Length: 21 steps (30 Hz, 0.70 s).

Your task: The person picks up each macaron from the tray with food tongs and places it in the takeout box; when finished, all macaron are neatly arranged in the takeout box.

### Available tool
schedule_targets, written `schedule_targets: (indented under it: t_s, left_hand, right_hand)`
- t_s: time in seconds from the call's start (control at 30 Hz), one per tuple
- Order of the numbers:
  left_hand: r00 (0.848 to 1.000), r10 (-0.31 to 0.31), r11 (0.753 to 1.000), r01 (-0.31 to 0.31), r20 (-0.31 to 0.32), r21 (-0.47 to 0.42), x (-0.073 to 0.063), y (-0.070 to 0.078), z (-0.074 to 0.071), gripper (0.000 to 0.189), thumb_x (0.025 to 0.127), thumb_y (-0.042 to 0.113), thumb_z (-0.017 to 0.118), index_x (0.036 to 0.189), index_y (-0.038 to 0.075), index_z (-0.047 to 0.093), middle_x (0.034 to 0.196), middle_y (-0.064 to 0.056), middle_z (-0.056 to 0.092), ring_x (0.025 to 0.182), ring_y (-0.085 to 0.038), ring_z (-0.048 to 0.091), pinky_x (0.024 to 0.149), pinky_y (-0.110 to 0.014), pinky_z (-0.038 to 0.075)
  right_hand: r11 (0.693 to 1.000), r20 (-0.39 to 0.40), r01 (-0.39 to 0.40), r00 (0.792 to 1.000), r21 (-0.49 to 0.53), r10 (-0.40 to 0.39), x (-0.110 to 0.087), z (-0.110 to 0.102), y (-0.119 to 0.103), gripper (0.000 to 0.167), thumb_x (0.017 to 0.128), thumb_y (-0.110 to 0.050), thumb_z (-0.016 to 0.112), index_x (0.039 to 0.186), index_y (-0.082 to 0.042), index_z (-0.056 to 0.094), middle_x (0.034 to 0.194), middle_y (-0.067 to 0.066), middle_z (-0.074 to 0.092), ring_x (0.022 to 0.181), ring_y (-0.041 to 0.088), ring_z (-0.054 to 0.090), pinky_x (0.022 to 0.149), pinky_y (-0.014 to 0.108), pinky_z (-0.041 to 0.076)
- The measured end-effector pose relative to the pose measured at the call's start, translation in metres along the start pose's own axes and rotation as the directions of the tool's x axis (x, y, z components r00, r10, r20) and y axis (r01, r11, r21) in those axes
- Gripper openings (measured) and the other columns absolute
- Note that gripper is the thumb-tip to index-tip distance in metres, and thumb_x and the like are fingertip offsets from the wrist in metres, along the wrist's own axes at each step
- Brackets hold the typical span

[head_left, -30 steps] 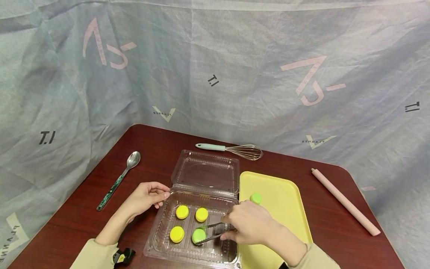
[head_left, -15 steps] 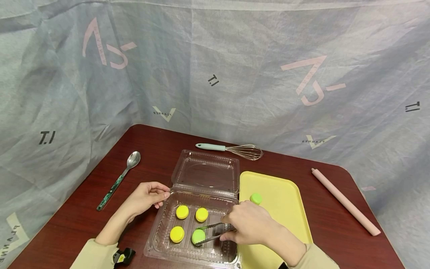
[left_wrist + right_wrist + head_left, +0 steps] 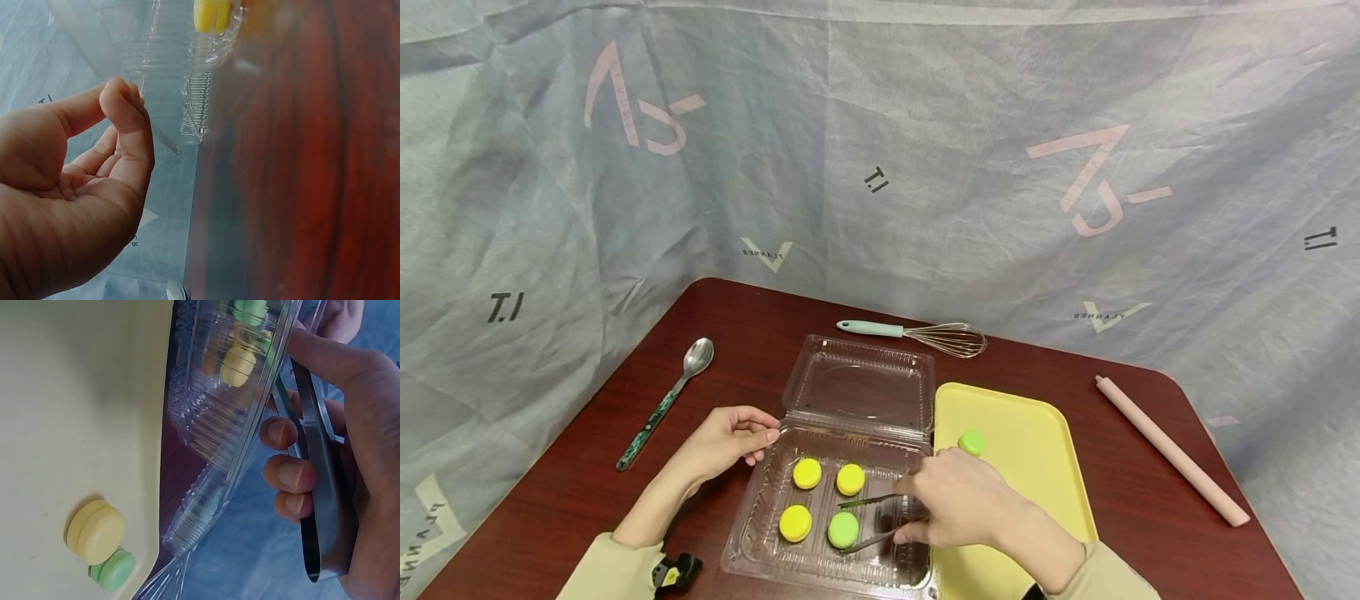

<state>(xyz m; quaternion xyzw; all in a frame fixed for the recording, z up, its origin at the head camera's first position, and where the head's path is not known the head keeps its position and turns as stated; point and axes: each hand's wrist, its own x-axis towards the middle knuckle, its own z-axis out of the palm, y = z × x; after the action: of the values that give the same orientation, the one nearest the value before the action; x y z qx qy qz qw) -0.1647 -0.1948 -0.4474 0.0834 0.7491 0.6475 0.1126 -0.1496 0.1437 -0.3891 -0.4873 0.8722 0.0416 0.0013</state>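
Head view: green macaron sits on the floor of the clear box, near three yellow macarons. Right hand grips the tongs. Tips spread; far arm off the green one, near arm at its edge, contact cannot be told. Left hand, well apart from the right, pinches the box rim near the hinge.

Risks, judged:
1. Near arm so close: a sideways pull could drag or tip the macaron.
2. Far arm opening wider could knock the yellow one beyond.
3. Light plastic: should the pinch slacken, tongs snagging a rib could shift the box.
4. Right wrist view: a fourth yellow macaron touches a second green macaron on the tray; a low wrist could nudge them.
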Motion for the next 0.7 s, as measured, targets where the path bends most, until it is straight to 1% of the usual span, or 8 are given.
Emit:
schedule_targets:
  t_s: [0.13,0.23,0.37,0.53,0.63,0.7]
  left_hand:
    - [1.0,-0.009,1.0,0.01,0.004,-0.011,0.001,-0.001,0.0,0.027,0.095,0.003,0.065,0.113,-0.017,0.06,0.082,-0.008,0.063,0.064,-0.012,0.058,0.059,-0.023,0.052]
    - [1.0,-0.013,1.0,0.013,0.007,-0.019,0.001,-0.001,0.0,0.027,0.095,0.003,0.065,0.113,-0.017,0.06,0.082,-0.008,0.063,0.064,-0.012,0.058,0.059,-0.023,0.052]
    - [1.0,-0.015,1.0,0.015,0.006,-0.017,0.001,-0.001,0.0,0.027,0.095,0.003,0.065,0.113,-0.017,0.06,0.082,-0.008,0.063,0.064,-0.012,0.058,0.059,-0.023,0.052]
    - [1.0,-0.016,1.0,0.016,0.002,-0.011,0.0,-0.001,0.001,0.027,0.095,0.003,0.065,0.113,-0.017,0.06,0.082,-0.008,0.064,0.064,-0.011,0.059,0.059,-0.023,0.053]
    - [1.0,-0.016,1.0,0.016,0.002,-0.009,0.0,-0.001,0.0,0.027,0.095,0.002,0.065,0.113,-0.017,0.06,0.082,-0.008,0.064,0.064,-0.011,0.059,0.059,-0.023,0.053]
    - [1.0,-0.015,1.0,0.015,0.003,-0.007,0.0,-0.002,0.0,0.027,0.095,0.002,0.065,0.113,-0.017,0.06,0.082,-0.008,0.064,0.064,-0.012,0.059,0.059,-0.023,0.053]
  right_hand:
    - [1.0,0.006,-0.006,1.0,-0.004,0.006,-0.001,0.001,0.001,0.041,0.079,-0.063,0.074,0.097,-0.027,0.076,0.058,-0.019,0.04,0.046,0.003,0.031,0.041,0.022,0.027]
    - [1.0,0.01,-0.014,1.0,0.004,0.014,-0.002,0.001,0.001,0.039,0.079,-0.063,0.074,0.095,-0.028,0.075,0.058,-0.019,0.041,0.046,0.003,0.032,0.042,0.022,0.027]
    - [0.998,0.022,-0.047,0.999,0.029,0.047,-0.005,0.0,0.001,0.038,0.078,-0.064,0.075,0.093,-0.029,0.074,0.057,-0.019,0.038,0.046,0.004,0.032,0.042,0.024,0.028]
    - [0.996,0.03,-0.078,0.997,0.044,0.077,-0.009,-0.001,0.003,0.039,0.078,-0.064,0.074,0.088,-0.027,0.072,0.055,-0.02,0.036,0.045,0.004,0.033,0.045,0.024,0.029]
    - [0.996,0.027,-0.077,0.997,0.041,0.076,-0.011,-0.003,0.004,0.04,0.079,-0.064,0.073,0.091,-0.026,0.073,0.054,-0.02,0.037,0.045,0.003,0.033,0.05,0.025,0.03]
    - [0.996,0.022,-0.077,0.997,0.052,0.076,-0.013,-0.004,0.006,0.041,0.079,-0.064,0.074,0.096,-0.026,0.074,0.056,-0.021,0.042,0.046,0.001,0.033,0.052,0.026,0.031]
